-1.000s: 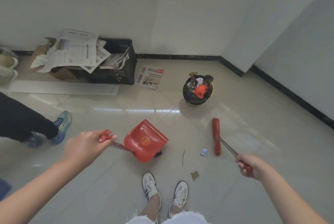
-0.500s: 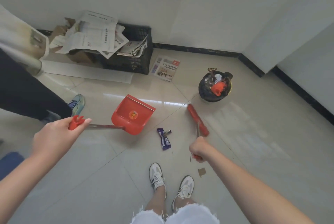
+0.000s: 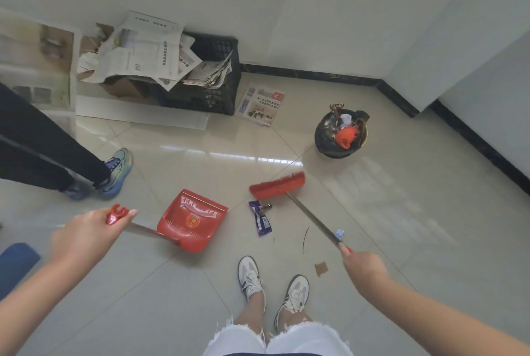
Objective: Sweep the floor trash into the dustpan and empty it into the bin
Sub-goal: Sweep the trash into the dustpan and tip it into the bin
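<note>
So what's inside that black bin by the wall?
The bin holds crumpled orange plastic, white scraps and dark bits on top; whatever lies deeper is covered.

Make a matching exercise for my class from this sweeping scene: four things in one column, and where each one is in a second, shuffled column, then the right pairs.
Things
1. dustpan
2. broom
3. purple wrapper
4. bin

Places
A. near the wall corner, full of trash
B. on the floor between the dustpan and the broom head
C. held by its handle in the left hand
D. held by its handle in the right hand

Pairs: 1-C, 2-D, 3-B, 4-A
</note>
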Available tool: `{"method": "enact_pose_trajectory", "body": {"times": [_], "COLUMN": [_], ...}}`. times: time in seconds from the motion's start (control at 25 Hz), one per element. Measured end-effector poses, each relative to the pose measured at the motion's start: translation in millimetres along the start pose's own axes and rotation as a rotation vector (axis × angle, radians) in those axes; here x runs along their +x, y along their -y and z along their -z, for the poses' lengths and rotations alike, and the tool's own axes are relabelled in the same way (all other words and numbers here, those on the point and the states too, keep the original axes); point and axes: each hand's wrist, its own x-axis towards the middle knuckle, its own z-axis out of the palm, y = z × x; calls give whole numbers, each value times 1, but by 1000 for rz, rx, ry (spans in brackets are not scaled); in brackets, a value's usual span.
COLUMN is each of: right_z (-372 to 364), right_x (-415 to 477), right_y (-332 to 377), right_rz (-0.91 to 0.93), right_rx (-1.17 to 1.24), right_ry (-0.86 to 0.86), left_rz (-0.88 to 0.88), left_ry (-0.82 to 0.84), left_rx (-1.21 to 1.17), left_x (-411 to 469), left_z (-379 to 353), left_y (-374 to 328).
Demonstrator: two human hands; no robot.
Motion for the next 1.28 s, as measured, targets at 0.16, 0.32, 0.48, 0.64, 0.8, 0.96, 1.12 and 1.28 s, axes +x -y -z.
{"method": "enact_pose_trajectory", "body": {"times": [0.16,0.32,0.48,0.64,0.8,0.96,1.12,1.28], "right_z": [-55,-69,-90,-94,-50,-7,31,55], "right_x": [-24,-58,-87,-78,-39,0,26,30], "right_y": [-65,-127,-143,-95,-47,-5,0,-51], "right_rz": [-31,-152,-226,-132,-27,90,183,176], "right_rx": [-161,98,369,502,550,579,351,-71], "right_ry": [74,50,40,-21,-111,-135,-142,-157], "left_rz": [-59,-197,-267,-243,-139,63,187,179], "left_ry": [6,39,27,13,-58,-26,24,48], "left_rx": [4,63,98,72,-44,-169,-279,-142], "left_x": [5,7,4,1,-4,-13,-10,-14], "left_z": [-1,-7,-8,-2,4,-4,-13,19], "left_y": [-11,-48,-83,-91,-52,24,90,91]}}
